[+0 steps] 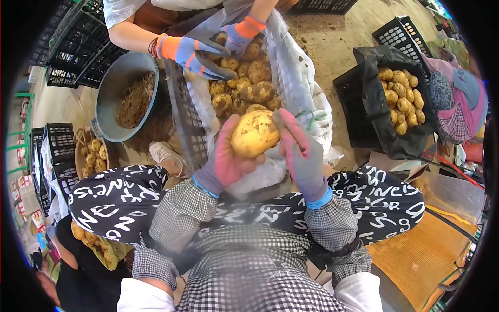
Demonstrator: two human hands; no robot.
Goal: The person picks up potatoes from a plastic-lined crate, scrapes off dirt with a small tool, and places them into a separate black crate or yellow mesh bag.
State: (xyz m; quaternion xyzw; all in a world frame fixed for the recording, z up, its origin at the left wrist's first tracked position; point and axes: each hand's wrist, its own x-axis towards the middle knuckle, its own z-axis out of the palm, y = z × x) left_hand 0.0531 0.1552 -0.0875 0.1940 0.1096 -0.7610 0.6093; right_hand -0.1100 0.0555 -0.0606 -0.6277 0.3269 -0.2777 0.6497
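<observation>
Both gloved hands, left hand (226, 158) and right hand (300, 153), cup the big yellow dirt-flecked potato (253, 134) over the near edge of the sack-lined black crate (182, 114); it looks firm, weighty, safest gripped round its broad middle.

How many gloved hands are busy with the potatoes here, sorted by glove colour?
Pink-and-grey gloves: 2, the left hand and right hand, together holding one potato.
Orange-and-blue gloves: 2, a co-worker's lower hand and upper hand, on the potatoes in the white sack.
Total: 4 gloved hands.
</observation>
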